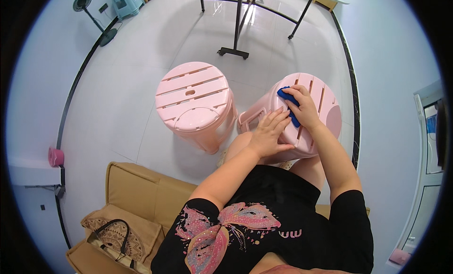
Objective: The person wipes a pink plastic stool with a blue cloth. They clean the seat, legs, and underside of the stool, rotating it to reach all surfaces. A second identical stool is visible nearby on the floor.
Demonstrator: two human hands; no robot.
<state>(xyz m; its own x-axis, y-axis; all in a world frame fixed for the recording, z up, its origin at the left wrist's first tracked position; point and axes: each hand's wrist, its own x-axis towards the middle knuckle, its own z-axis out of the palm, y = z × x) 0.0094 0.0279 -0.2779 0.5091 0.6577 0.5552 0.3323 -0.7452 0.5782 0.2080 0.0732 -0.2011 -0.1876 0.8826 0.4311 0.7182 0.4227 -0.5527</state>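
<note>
A pink plastic stool (327, 97) with a slatted round seat stands tilted in front of my knees. My right hand (303, 106) grips a blue cloth (294, 119) and presses it on the seat near its left rim. Spread over the left edge of the same seat, my left hand (271, 134) rests with its fingers apart, the fingertips close to the cloth. A second pink plastic stool (193, 100) stands upright on the floor to the left, touched by neither hand.
Behind the stools stands a black wheeled metal frame (236, 26). A tan sofa (141, 182) with a bag (124, 235) is at the lower left. Farther off are a standing fan (93, 19) and light blue stools (126, 3). A wall (382, 79) runs along the right.
</note>
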